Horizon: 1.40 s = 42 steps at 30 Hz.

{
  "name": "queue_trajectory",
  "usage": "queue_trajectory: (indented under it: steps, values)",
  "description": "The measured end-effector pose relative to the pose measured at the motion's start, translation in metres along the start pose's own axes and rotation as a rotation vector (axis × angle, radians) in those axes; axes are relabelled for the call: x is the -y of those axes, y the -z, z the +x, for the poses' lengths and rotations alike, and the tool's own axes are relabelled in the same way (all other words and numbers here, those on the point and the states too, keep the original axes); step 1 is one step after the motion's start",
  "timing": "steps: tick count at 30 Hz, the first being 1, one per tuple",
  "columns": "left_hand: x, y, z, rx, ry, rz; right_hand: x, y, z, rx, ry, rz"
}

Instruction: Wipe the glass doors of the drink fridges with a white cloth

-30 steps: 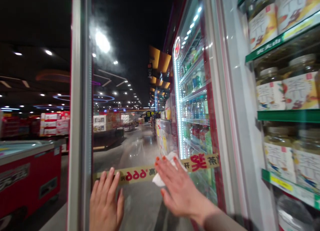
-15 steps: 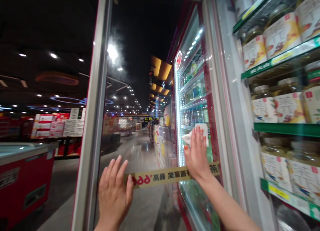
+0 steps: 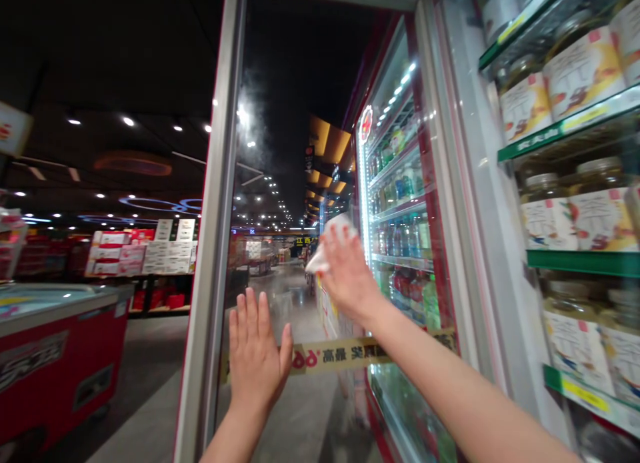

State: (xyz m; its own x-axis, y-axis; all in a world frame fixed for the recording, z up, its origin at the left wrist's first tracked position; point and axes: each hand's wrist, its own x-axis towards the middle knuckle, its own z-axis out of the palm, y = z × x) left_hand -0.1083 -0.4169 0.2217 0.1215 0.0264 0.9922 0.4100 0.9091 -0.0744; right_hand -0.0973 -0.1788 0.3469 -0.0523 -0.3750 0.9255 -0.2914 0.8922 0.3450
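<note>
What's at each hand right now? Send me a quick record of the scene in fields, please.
Left hand: flat against the glass door of a drinks cooler, holding nothing.
Right hand: holds a white wipe up at the glass.
Door: yellow printed strip runs across it.
Nearby: labelled jars on shelves to the right; red chest freezer to the left.
</note>
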Motion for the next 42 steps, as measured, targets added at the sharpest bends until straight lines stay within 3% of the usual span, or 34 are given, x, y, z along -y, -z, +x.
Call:
queue_trajectory:
  steps: [2,3,4,7,9,11,14,15,16,17,21,22,23,24,26,27,28,29,30,33,34,35,36,39,40,42]
  values:
    - [0.006,0.005,0.003,0.005,-0.022,-0.011,0.019,-0.004,-0.016,0.131,0.299,0.019]
    - [0.009,0.008,0.006,0.004,-0.029,-0.018,0.015,-0.001,-0.020,0.141,0.297,0.019]
    - [0.012,0.010,0.011,-0.003,-0.031,-0.027,0.001,0.006,-0.020,0.106,0.175,0.012]
    - [0.016,0.011,0.027,-0.049,-0.024,-0.049,-0.059,0.031,0.007,-0.139,-0.470,-0.017]
    - [0.016,0.007,0.036,-0.056,-0.022,-0.037,-0.073,0.037,0.025,-0.228,-0.661,-0.026]
    - [0.013,0.003,0.040,-0.039,-0.019,-0.016,-0.050,0.028,0.024,-0.176,-0.506,-0.028]
    - [0.011,0.000,0.038,-0.032,0.005,0.000,0.009,0.005,0.000,0.063,0.105,0.020]
    - [0.011,-0.001,0.037,-0.033,0.012,0.005,0.019,0.000,-0.003,0.127,0.264,0.036]
    - [0.011,-0.001,0.035,-0.032,0.018,0.011,0.022,-0.001,0.000,0.154,0.326,0.042]
    - [0.011,-0.001,0.035,-0.028,0.021,0.016,0.017,0.001,0.010,0.144,0.284,0.035]
    - [0.013,-0.003,0.033,-0.016,0.028,0.026,-0.020,0.010,0.095,-0.119,-0.390,-0.039]
    - [0.014,-0.004,0.032,-0.012,0.030,0.027,-0.018,0.008,0.112,-0.154,-0.440,-0.045]
    - [0.014,-0.004,0.032,-0.009,0.030,0.026,-0.009,0.005,0.122,-0.148,-0.381,-0.050]
    - [0.015,-0.005,0.031,-0.010,0.026,0.024,0.006,0.000,0.126,-0.107,-0.230,-0.057]
    - [0.016,-0.005,0.031,-0.021,0.015,0.018,0.041,-0.011,0.121,0.050,0.233,-0.071]
    - [0.016,-0.006,0.030,-0.029,0.010,0.018,0.054,-0.015,0.119,0.124,0.418,-0.075]
    - [0.015,-0.006,0.030,-0.031,0.005,0.019,0.063,-0.016,0.120,0.168,0.513,-0.077]
    - [0.015,-0.007,0.030,-0.028,0.005,0.022,0.065,-0.016,0.127,0.177,0.515,-0.078]
    - [0.014,-0.007,0.031,-0.021,0.010,0.028,0.062,-0.013,0.139,0.154,0.426,-0.077]
    - [0.012,-0.009,0.032,-0.006,0.036,0.041,0.045,-0.005,0.190,0.003,-0.075,-0.074]
    - [0.012,-0.010,0.032,-0.007,0.043,0.042,0.045,-0.005,0.203,-0.016,-0.166,-0.084]
    - [0.012,-0.010,0.032,-0.009,0.044,0.041,0.050,-0.006,0.210,-0.003,-0.174,-0.101]
    - [0.012,-0.011,0.032,-0.011,0.038,0.038,0.057,-0.009,0.211,0.036,-0.090,-0.120]
    - [0.015,-0.009,0.029,-0.018,0.023,0.029,0.079,-0.014,0.194,0.196,0.376,-0.133]
    - [0.016,-0.007,0.028,-0.016,0.018,0.026,0.079,-0.011,0.190,0.212,0.412,-0.117]
    - [0.019,-0.004,0.032,-0.014,0.018,0.019,0.066,0.000,0.194,0.174,0.233,-0.086]
